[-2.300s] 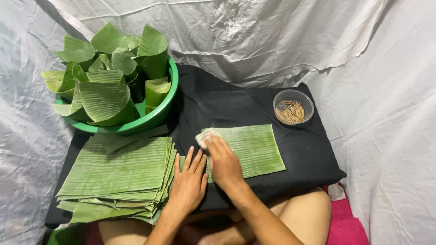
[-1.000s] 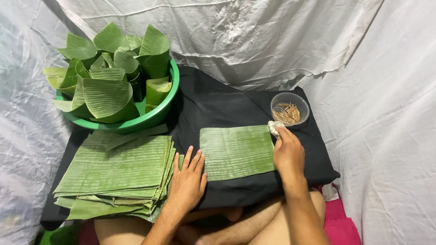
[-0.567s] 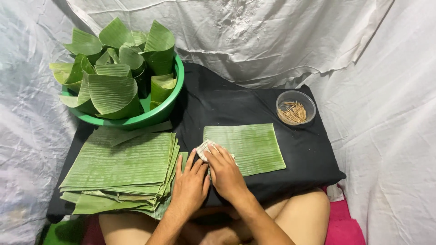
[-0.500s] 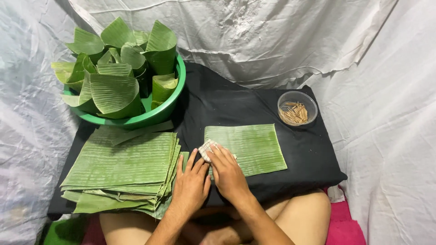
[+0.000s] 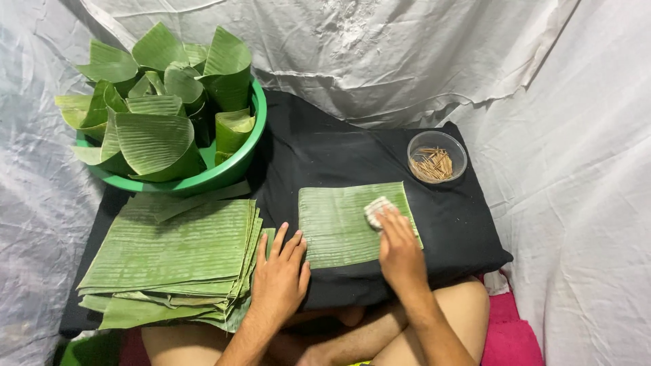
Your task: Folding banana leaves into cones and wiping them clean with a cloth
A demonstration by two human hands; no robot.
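Hands work over a black cloth spread on a low surface, seen from above by the person sitting cross-legged at its near edge. The right hand presses a small pale wad of cloth under its fingertips onto a single rectangular banana leaf; the fingers are curled down over the wad, gripping it against the leaf near the leaf's far right corner. This leaf lies flat in the middle of the black cloth, closer to the near edge than the far one. The left hand lies open and flat, fingers spread, with its fingertips touching the near left edge of the same leaf and its palm resting partly on the black cloth; it holds nothing. Just beside it, toward the near left corner, sits a thick stack of cut leaves, their edges slightly fanned and overhanging the cloth's edge. At the far left corner stands a round green basin filled with leaves rolled into cones, standing upright and leaning on one another. At the far right corner, well apart from the basin, a small clear bowl holds a heap of thin wooden sticks. White sheeting hangs behind and drapes along both sides, and a pink fabric shows beside the person's right knee.
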